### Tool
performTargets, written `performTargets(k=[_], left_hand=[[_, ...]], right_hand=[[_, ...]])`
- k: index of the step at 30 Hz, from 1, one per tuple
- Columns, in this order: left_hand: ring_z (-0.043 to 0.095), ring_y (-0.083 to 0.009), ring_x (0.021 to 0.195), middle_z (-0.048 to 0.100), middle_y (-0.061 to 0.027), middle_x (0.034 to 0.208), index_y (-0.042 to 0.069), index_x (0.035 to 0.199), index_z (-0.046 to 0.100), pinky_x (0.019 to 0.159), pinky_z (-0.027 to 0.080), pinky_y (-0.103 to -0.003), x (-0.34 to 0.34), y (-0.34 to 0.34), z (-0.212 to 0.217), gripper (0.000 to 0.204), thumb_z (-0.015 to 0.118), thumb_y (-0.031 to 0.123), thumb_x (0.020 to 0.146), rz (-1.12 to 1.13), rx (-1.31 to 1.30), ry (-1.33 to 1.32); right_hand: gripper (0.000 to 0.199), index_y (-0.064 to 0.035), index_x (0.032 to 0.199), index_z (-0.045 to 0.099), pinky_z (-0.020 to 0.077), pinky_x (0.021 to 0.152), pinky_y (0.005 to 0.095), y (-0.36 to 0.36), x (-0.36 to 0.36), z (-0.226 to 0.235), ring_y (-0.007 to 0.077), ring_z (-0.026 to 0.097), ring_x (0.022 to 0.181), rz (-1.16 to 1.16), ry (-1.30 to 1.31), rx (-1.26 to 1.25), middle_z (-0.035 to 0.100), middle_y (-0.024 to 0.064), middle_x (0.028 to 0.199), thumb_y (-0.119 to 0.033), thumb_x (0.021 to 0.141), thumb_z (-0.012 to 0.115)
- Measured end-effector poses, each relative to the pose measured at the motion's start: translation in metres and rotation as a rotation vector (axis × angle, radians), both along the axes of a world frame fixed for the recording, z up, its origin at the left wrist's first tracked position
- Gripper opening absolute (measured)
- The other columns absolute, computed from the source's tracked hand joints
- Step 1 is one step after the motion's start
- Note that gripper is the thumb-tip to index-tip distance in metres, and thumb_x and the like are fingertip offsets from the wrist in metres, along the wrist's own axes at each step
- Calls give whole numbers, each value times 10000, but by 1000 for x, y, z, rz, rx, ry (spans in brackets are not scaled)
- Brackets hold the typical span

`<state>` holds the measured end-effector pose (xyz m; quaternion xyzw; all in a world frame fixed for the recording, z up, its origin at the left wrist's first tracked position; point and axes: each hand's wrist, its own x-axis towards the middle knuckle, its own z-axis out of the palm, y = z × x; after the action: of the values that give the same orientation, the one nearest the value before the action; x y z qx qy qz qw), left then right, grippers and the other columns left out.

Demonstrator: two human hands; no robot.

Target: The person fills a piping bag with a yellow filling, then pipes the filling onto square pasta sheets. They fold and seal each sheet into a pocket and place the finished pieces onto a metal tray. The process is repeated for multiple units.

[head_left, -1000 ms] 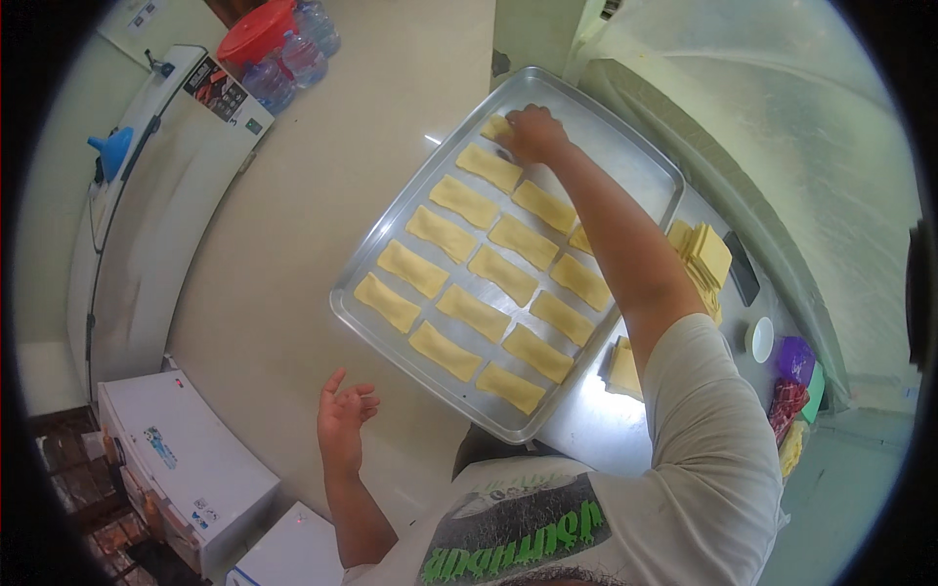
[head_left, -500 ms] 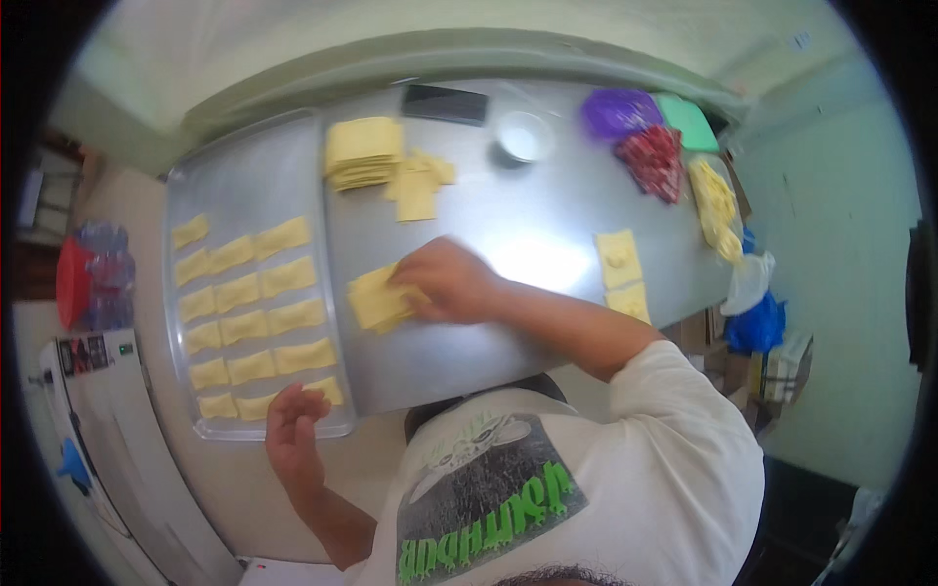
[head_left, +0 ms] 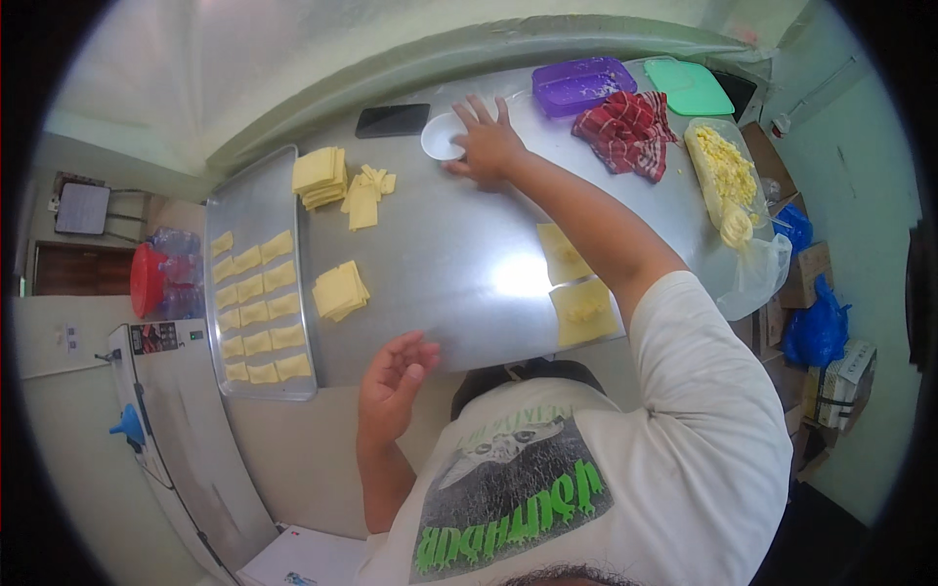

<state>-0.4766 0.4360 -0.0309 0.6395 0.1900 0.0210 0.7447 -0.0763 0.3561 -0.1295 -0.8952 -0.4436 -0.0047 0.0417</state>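
My right hand (head_left: 490, 146) reaches to a small white bowl (head_left: 442, 139) at the back of the metal table, fingers spread, fingertips at its rim. Whether they dip inside cannot be made out. My left hand (head_left: 393, 379) hovers by the table's front edge, fingers loosely curled, thumb apart, nothing seen in it. Between the hands and the tray lies a small stack of yellow dough squares (head_left: 340, 291). Under my right forearm are two flat dough squares; the nearer dough square (head_left: 575, 330) bears a mound of crumbly yellow filling.
A metal tray (head_left: 305, 337) at left carries rows of folded dough pieces (head_left: 256, 313). Behind are a taller dough stack (head_left: 319, 176), loose strips (head_left: 363, 200) and a phone (head_left: 393, 120). At right sit a purple container (head_left: 583, 86), red checked cloth (head_left: 625, 135), green lid (head_left: 690, 86) and filling tub (head_left: 725, 166).
My right hand has left the small dough stack and moved back and right to the white bowl. My left hand has moved right, away from the tray. The view has shifted.
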Motion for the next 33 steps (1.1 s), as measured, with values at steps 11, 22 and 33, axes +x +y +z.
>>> performTargets(k=[11, 22, 33], left_hand=[[668, -196, 1038, 698, -121, 1192, -7, 1384, 565, 964, 535, -358, -16, -18, -42, 376, 579, 139, 1037, 207, 15, 218], [656, -182, 1035, 701, -105, 1185, 5, 1383, 572, 943, 519, -341, 39, -34, -30, 363, 583, 128, 1042, -7, 31, 74], [650, -175, 1039, 690, -103, 1197, 7, 1377, 572, 945, 520, -332, 87, -53, -48, 379, 624, 181, 1044, -142, 63, 111]], right_hand=[[373, -234, 1077, 796, 122, 1181, 670, -181, -69, -22, 348, 365, 1457, 63, 67, 238, 531, 117, 1481, -524, 898, 645], [397, -248, 1083, 805, 94, 1203, 673, -233, -77, -28, 336, 341, 1477, 114, 43, 210, 472, 95, 1546, -544, 936, 584], [535, -288, 1319, 721, 66, 1230, 650, -216, -79, -35, 333, 275, 1531, 137, 131, 121, 380, 104, 1633, -615, 1003, 439]])
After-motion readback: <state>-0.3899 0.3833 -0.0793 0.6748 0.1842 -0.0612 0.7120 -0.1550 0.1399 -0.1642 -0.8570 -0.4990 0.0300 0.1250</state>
